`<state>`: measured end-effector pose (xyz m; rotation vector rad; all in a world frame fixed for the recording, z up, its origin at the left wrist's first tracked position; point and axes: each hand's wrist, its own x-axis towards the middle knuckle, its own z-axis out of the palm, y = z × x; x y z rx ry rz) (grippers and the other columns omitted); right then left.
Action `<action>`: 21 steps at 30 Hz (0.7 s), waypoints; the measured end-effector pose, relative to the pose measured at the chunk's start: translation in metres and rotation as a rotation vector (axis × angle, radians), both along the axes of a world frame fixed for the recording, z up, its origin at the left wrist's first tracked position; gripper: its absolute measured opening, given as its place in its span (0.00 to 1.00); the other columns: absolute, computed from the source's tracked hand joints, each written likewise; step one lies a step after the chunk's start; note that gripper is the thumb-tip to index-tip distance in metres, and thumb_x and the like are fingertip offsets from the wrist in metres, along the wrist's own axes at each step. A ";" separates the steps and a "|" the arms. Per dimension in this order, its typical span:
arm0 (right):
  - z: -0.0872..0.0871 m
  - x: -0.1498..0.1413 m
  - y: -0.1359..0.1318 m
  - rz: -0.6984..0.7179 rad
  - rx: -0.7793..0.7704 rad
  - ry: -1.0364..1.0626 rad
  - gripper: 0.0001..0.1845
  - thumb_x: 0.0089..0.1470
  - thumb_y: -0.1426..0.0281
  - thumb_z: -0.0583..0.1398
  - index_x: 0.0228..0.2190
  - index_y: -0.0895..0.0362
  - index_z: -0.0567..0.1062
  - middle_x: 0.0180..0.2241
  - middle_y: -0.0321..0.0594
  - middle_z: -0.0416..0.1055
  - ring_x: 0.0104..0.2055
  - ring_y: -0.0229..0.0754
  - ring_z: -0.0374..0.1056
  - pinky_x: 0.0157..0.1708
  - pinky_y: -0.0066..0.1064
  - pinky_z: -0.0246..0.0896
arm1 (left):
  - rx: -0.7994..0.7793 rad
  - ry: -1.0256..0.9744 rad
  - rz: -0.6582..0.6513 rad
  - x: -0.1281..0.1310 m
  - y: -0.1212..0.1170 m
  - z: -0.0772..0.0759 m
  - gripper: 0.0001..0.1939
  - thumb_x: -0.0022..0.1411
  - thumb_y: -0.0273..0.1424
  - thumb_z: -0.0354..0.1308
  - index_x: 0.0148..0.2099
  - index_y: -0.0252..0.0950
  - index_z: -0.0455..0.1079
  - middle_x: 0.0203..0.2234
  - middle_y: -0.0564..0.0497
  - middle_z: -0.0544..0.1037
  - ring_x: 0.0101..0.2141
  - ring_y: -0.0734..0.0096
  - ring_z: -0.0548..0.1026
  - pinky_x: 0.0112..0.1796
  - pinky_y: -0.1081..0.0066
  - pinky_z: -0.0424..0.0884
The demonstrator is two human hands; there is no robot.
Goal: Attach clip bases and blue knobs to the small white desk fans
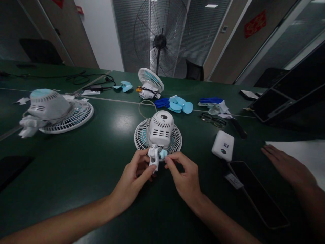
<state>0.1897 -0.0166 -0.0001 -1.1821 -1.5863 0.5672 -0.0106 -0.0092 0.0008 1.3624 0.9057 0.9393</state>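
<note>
Taking the middle fan as the hub of the clock, the dark green surface [101, 173] spreads out on all sides. Beyond its far edge, at 12 o'clock, stands a big black floor fan [160, 41] with a wire cage. A white fan [49, 106] lies grille-down just past 9 o'clock. The middle fan [161, 127] lies near the person, also grille-down, its white motor housing uppermost. A smaller-looking far fan [152, 77] sits at 12 o'clock with its grille tilted up.

The left hand [133, 179] comes in from 7 o'clock, the right hand [186, 178] from 5. Another person's hand [289, 166] lies at about half past 3, its fingers outstretched.

Pale blue blades [180, 104] rest at 1 o'clock, a dark phone [261, 196] at 4. Glasses [213, 120] lie near 3, and a white box-shaped device [223, 145] between 3 and 4.

The white bracket [153, 157], at the housing's 6 o'clock end, is gripped by the left fingers. Smallest is the light blue knob [163, 154], on the bracket's 3 o'clock side, pinched by the right fingers; whether it is screwed in, I cannot tell.
</note>
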 end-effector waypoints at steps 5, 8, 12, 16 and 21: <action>0.000 -0.004 -0.004 0.055 0.086 -0.014 0.05 0.65 0.74 0.62 0.35 0.54 0.77 0.32 0.35 0.73 0.34 0.38 0.71 0.35 0.31 0.67 | 0.046 0.019 -0.018 0.000 0.003 0.000 0.18 0.71 0.37 0.62 0.58 0.39 0.66 0.43 0.48 0.78 0.38 0.68 0.78 0.38 0.70 0.77; -0.002 -0.001 -0.004 -0.033 0.093 0.084 0.04 0.65 0.74 0.62 0.37 0.53 0.75 0.34 0.35 0.71 0.33 0.38 0.71 0.31 0.31 0.69 | 0.061 0.022 -0.017 0.000 0.003 0.001 0.17 0.72 0.37 0.61 0.59 0.40 0.66 0.45 0.48 0.76 0.39 0.67 0.77 0.37 0.70 0.77; -0.003 0.003 -0.003 -0.071 0.085 0.077 0.12 0.66 0.74 0.60 0.49 0.51 0.76 0.46 0.42 0.72 0.45 0.42 0.75 0.34 0.31 0.75 | 0.064 -0.009 -0.016 0.000 0.003 0.002 0.17 0.73 0.36 0.59 0.61 0.42 0.64 0.47 0.49 0.75 0.39 0.69 0.78 0.38 0.71 0.78; -0.001 0.002 -0.004 0.070 0.209 -0.100 0.20 0.65 0.78 0.59 0.54 0.49 0.77 0.51 0.42 0.75 0.52 0.44 0.74 0.50 0.37 0.76 | 0.032 -0.064 0.049 0.000 0.005 0.001 0.14 0.73 0.36 0.60 0.57 0.40 0.67 0.44 0.50 0.76 0.37 0.70 0.78 0.38 0.71 0.79; -0.001 0.002 -0.004 0.042 0.239 -0.170 0.24 0.66 0.80 0.58 0.59 0.49 0.75 0.54 0.43 0.76 0.55 0.45 0.74 0.55 0.41 0.75 | 0.005 -0.092 0.090 -0.001 0.012 0.001 0.15 0.71 0.37 0.60 0.56 0.36 0.71 0.43 0.48 0.79 0.36 0.68 0.78 0.38 0.69 0.79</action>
